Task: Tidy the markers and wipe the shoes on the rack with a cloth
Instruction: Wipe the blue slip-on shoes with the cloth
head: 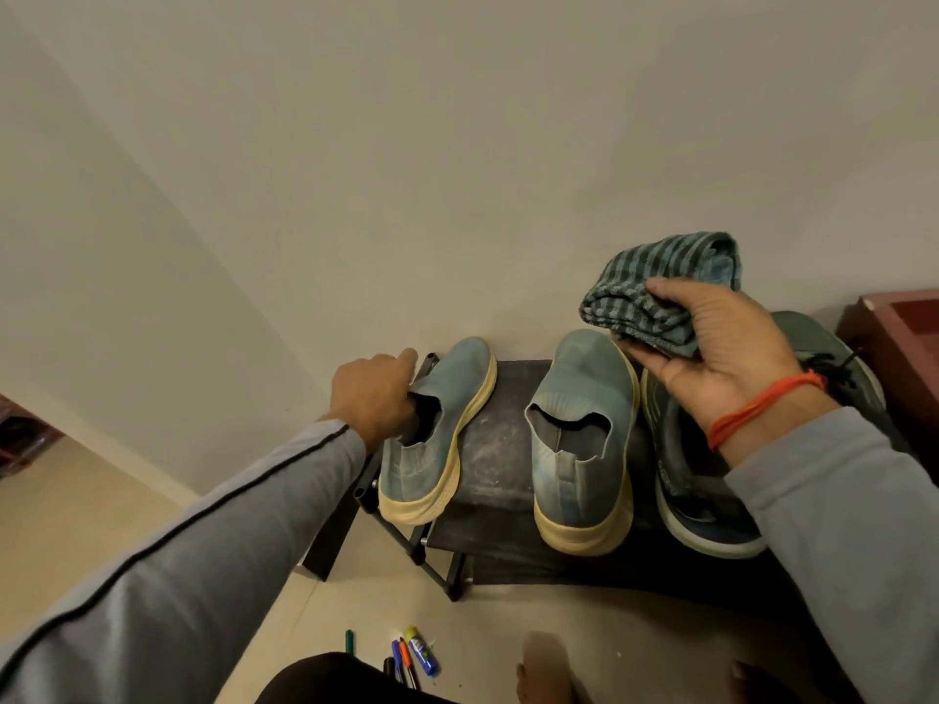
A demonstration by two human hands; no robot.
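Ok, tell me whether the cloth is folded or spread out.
Folded. The striped cloth sits bunched in several layers in the right hand, thumb on top and fingers beneath, above the shoes; none of it hangs loose or lies flat.

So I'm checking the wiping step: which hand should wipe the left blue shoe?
Right hand: it already holds the striped cloth. Left hand grips that blue slip-on shoe at its opening, steadying it.

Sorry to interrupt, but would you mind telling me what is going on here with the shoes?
A person is cleaning shoes on a low black rack. The left hand grips the opening of the left blue slip-on shoe, while the right hand holds a folded striped cloth above the other shoes. Several markers lie on the floor nearby.
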